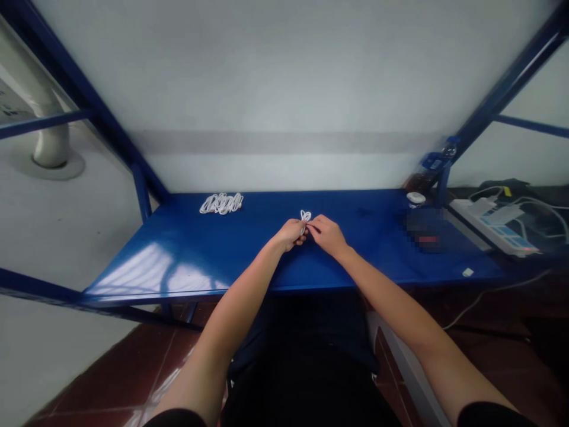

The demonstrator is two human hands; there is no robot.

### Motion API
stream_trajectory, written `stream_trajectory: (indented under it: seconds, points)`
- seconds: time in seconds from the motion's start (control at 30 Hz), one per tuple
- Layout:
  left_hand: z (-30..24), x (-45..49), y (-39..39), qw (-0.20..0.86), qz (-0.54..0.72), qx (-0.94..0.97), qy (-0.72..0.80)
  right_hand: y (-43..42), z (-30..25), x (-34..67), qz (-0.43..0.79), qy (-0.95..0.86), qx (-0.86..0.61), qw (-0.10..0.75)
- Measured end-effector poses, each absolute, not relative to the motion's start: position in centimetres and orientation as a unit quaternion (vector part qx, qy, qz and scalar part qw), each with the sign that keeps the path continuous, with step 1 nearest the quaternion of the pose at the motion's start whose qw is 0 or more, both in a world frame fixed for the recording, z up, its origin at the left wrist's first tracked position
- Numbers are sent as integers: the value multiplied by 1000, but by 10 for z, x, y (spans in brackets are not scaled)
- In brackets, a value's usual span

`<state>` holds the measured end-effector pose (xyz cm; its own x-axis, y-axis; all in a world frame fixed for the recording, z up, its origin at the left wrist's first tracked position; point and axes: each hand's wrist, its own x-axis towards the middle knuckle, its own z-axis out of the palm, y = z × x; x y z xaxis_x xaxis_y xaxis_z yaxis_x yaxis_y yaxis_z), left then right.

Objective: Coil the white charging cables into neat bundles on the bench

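Observation:
A small coiled white cable (305, 215) is held above the middle of the blue table (249, 255). My left hand (292, 233) is closed round the lower part of the coil, and its loops stick up past the fingers. The fingers of my right hand (326, 233) pinch together at the coil's right side, touching it beside the left fingertips. What exactly the right fingertips grip is too small to make out. Several more coiled white cables (221, 203) lie in a row near the table's back left edge.
On the right stand a bottle (429, 166) and a small white case (415, 198), with a dark blurred object (424, 228) before them. A power strip (498, 225) with plugged-in leads lies beyond the table's right side. A small white piece (468, 272) rests near the front right corner. Blue frame posts (142, 190) flank the table.

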<state>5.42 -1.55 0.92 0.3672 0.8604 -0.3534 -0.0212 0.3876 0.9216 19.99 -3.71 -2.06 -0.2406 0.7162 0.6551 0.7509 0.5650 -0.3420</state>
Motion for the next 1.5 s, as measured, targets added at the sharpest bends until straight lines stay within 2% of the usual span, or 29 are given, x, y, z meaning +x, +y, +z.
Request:
stream_trajectory:
  seconds: [0.13, 0.27, 0.4, 0.5, 0.57, 0.63, 0.73, 0.8, 0.9, 1.0, 1.2, 1.5]
  points:
    - [10, 54, -16, 679, 315, 459, 478, -39, -18, 199, -2, -796, -464, 388]
    - [9, 56, -17, 632, 306, 511, 495, -37, -15, 198, 91, -760, -483, 425]
    - [3, 57, -15, 566, 316, 584, 489, -32, -14, 197, 332, -627, -534, 460]
    - [-1, 57, -14, 534, 334, 619, 470, -29, -11, 198, 527, -493, -509, 469]
    - [-1, 58, -14, 533, 337, 627, 457, -29, -8, 200, 609, -431, -481, 461]
    - [2, 57, -15, 554, 330, 616, 452, -29, -7, 201, 640, -410, -471, 448]
    - [7, 56, -17, 604, 316, 573, 455, -29, -8, 201, 568, -463, -510, 451]
    - [9, 54, -17, 633, 318, 540, 454, -29, -10, 201, 434, -548, -539, 470]
    - [11, 52, -16, 663, 325, 507, 445, -31, -13, 203, 215, -691, -502, 474]
    - [11, 51, -16, 674, 323, 495, 444, -34, -14, 206, 111, -768, -456, 436]
    - [9, 50, -15, 680, 327, 484, 443, -34, -15, 209, 50, -795, -444, 410]
    - [6, 50, -13, 657, 325, 505, 455, -35, -12, 205, 80, -776, -459, 425]
